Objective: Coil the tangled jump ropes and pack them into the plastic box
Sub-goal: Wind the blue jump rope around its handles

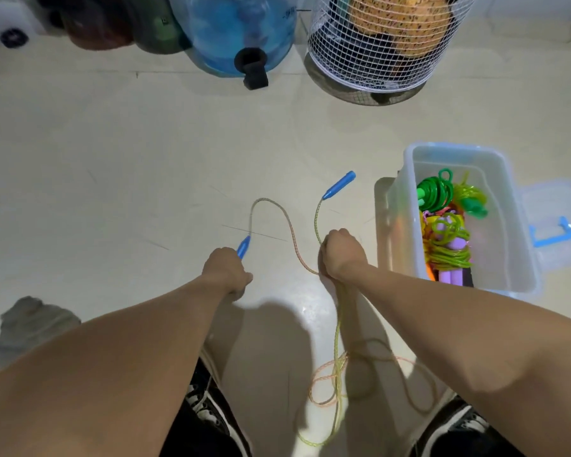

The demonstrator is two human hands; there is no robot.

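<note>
A multicoloured braided jump rope [279, 216] with blue handles is in both my hands. My left hand [226, 270] is closed around one blue handle [243, 246], whose tip pokes out forward. My right hand [342, 253] grips a bunch of the rope, and loose loops [335, 384] hang below it down to the floor. The other blue handle [340, 184] sticks up beyond my right hand. To the right stands the clear plastic box [518, 258], open, holding several coiled ropes in green [437, 191], yellow-green and purple [450, 245].
The box lid with a blue handle [552, 230] lies on the floor right of the box. Farther off stand a blue water jug [241, 31] and a white mesh basket [376, 44] with balls. My shoes [211, 410] are at the bottom; grey cloth [30, 321] lies at the left.
</note>
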